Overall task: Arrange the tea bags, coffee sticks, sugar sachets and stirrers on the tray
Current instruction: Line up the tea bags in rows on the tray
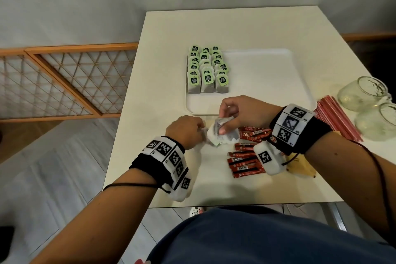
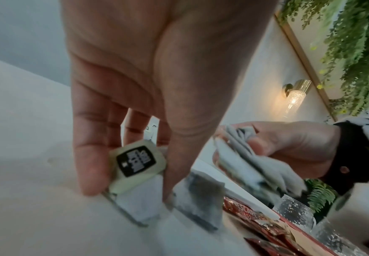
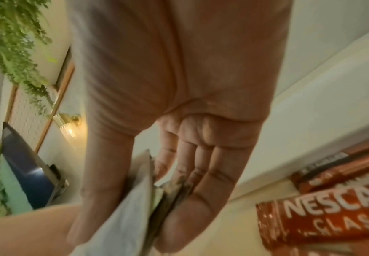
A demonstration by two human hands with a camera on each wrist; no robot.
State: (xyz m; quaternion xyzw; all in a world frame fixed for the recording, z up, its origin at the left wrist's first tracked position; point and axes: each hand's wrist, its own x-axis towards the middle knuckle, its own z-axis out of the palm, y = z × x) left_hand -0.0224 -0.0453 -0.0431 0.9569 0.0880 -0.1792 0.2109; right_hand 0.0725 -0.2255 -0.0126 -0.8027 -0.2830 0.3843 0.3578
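1. Closest to my lens, the left hand [image 2: 135,104] pinches one tea bag [image 2: 135,166] by its green tag against the table [image 1: 214,188], finger and thumb on either side of it.
2. My right hand [image 1: 237,113] holds a small fan of bags [image 1: 222,133] between thumb and fingers, just short of the tray [image 1: 267,83].
3. To do this step well, I would square the loose bag to the bunch, tags facing one way, before lifting anything; a slack pinch risks the string snagging.
4. Tea bags look thin, grey and limp, each with a green-and-black tag; three neat overlapping rows [image 1: 206,69] already fill the tray's left side.
5. Coffee sticks [image 1: 243,162], red and glossy, lie loose on the table beside my right wrist; stirrers [image 1: 336,118] wait farther right, off the tray.
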